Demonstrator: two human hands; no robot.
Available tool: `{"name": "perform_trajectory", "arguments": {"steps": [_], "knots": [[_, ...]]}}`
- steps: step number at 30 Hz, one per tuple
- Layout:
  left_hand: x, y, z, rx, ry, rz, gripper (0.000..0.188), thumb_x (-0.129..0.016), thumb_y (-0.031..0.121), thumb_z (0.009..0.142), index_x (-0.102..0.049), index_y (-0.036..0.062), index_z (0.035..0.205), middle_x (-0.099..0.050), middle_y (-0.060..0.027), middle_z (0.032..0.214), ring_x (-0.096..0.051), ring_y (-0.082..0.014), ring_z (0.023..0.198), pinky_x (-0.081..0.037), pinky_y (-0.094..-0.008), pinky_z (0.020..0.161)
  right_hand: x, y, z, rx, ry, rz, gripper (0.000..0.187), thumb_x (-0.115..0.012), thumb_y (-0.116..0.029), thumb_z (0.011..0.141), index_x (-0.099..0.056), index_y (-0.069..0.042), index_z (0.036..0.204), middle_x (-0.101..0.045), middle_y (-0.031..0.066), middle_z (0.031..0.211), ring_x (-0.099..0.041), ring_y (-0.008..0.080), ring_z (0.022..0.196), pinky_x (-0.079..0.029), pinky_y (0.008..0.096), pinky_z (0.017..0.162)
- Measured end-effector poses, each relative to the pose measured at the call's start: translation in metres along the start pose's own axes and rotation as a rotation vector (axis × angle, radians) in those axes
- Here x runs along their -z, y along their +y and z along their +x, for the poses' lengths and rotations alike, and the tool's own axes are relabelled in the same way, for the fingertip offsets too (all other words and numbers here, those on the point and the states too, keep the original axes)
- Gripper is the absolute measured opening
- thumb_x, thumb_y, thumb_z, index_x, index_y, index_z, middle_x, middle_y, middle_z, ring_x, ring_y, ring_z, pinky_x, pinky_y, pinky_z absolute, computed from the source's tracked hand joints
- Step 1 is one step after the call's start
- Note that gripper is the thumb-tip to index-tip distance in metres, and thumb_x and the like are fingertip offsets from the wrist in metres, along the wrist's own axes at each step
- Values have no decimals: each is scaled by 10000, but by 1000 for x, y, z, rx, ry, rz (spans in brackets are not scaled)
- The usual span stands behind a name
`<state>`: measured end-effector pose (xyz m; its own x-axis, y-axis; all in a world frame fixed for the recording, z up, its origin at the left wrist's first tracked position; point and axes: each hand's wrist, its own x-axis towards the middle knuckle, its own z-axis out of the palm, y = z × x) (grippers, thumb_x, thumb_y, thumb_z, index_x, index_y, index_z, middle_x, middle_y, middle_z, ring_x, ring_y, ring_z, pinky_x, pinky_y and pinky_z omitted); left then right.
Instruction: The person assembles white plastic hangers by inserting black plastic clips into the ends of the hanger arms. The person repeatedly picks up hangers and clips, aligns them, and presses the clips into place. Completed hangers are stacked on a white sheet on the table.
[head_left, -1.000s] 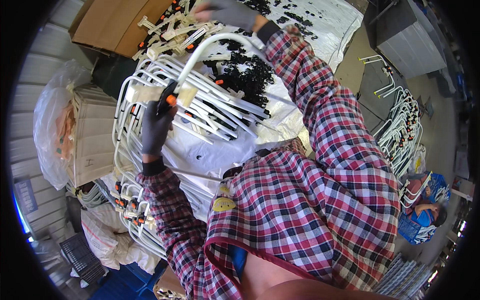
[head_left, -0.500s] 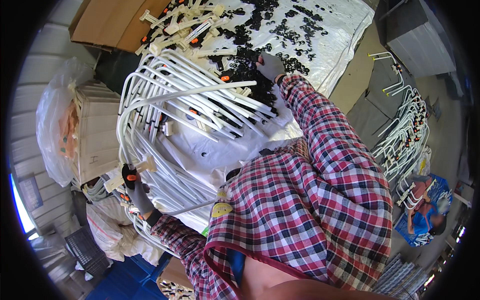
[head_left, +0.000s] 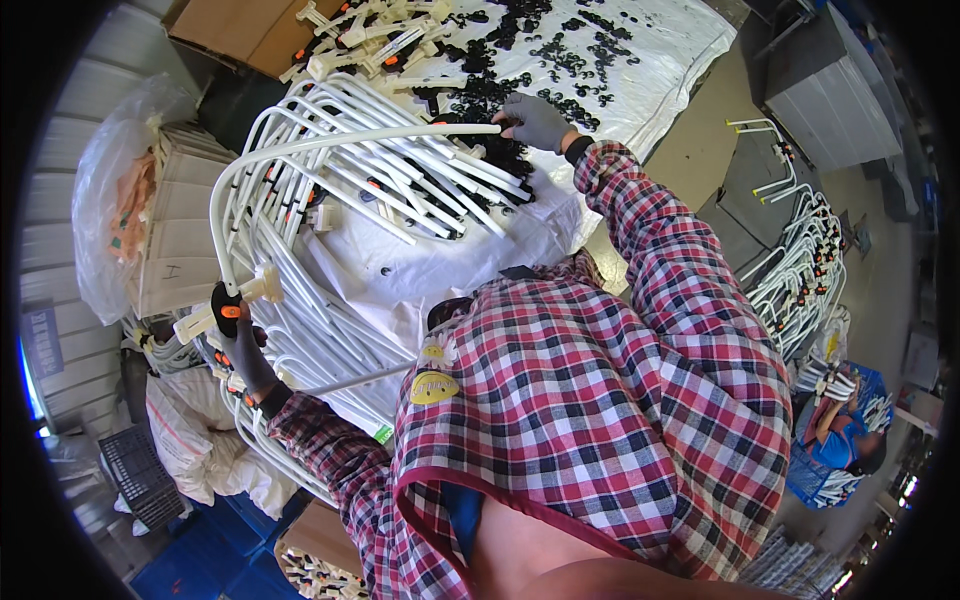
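left gloved hand (head_left: 238, 335) closed on valve end of long bent white plastic tube (head_left: 330, 145), right gloved hand (head_left: 535, 120) pinching far tip over pile of white tubes (head_left: 400, 190). keep both grips firm, tube level w/ stack.

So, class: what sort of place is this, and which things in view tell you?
Probably a factory assembly floor: a heap of bent white tubes, small black parts spread over a white sheet, and another tube pile nearby.

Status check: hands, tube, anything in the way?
Left hand grips bent white tube at its fitting end. Right hand holds the far tip. Tube pile directly beneath.
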<state>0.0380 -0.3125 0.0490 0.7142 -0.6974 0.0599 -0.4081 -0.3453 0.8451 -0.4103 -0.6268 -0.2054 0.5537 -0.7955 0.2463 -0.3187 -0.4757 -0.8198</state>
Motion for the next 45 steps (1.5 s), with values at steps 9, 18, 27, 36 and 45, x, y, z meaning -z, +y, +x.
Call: {"name": "perform_trajectory", "arguments": {"steps": [9, 18, 27, 36, 45], "knots": [[2, 8, -8, 106, 82, 75, 375, -697, 316, 902, -623, 68, 1172, -493, 74, 703, -421, -16, 527, -311, -175, 472, 2, -1, 27, -282, -458, -796, 292, -675, -255, 823, -660, -98, 1069, -709, 142, 1011, -669, 347, 946, -523, 436, 847], [16, 8, -23, 41, 73, -19, 445, -670, 247, 932, -562, 75, 1328, -516, 49, 760, -410, -41, 541, -328, -201, 495, 5, -26, 7, -139, -244, 13, 285, -703, -257, 850, -669, -101, 1086, -714, 81, 952, -659, 261, 906, -486, 383, 872], [19, 10, -13, 32, -7, -34, 362, -645, 263, 946, -556, 95, 1254, -484, 66, 749, -362, -26, 541, -281, -195, 489, 33, -51, 5, 170, -193, -461, 193, -700, -249, 844, -659, -107, 968, -692, 51, 898, -641, 234, 987, -443, 403, 961], [24, 6, -6, -7, -116, -183, 435, -614, 228, 975, -493, 73, 1363, -461, 72, 794, -360, -25, 561, -289, -202, 505, 35, -16, -22, -208, -371, 500, 372, -704, -275, 901, -668, -23, 1172, -674, -17, 931, -542, 50, 837, -439, 229, 751], [3, 42, 0, -35, -311, -151, 391, -566, 241, 985, -507, 74, 1334, -500, 62, 883, -382, -41, 640, -304, -200, 557, 53, -72, -5, -171, -753, 757, 495, -686, -420, 878, -643, -3, 1142, -708, 77, 1017, -663, 148, 934, -496, 288, 903]]}}
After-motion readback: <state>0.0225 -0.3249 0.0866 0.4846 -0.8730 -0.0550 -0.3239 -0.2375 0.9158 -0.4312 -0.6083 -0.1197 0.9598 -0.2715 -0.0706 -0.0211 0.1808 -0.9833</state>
